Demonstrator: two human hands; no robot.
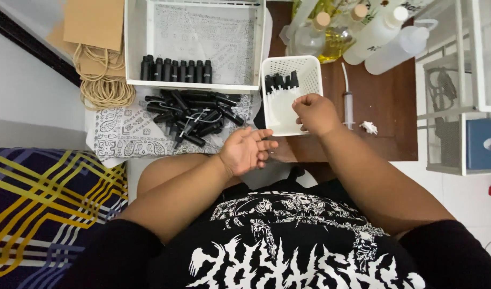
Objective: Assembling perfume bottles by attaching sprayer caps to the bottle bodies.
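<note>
My left hand [247,149] hovers palm up with fingers apart, just below a pile of small black bottles [189,115] lying on a patterned white cloth [125,131]. It holds nothing. My right hand [314,114] reaches over the near rim of a small white basket [309,69] that has several black caps at its far end. Its fingers curl downward, and whether they hold anything is hidden.
A white tray [135,53] holds a row of upright black bottles [176,69]. On the brown table [390,118] are a syringe [347,99], a white scrap [369,127], clear and white liquid bottles [374,35]. Coiled rope [103,85] lies left; white racks stand right.
</note>
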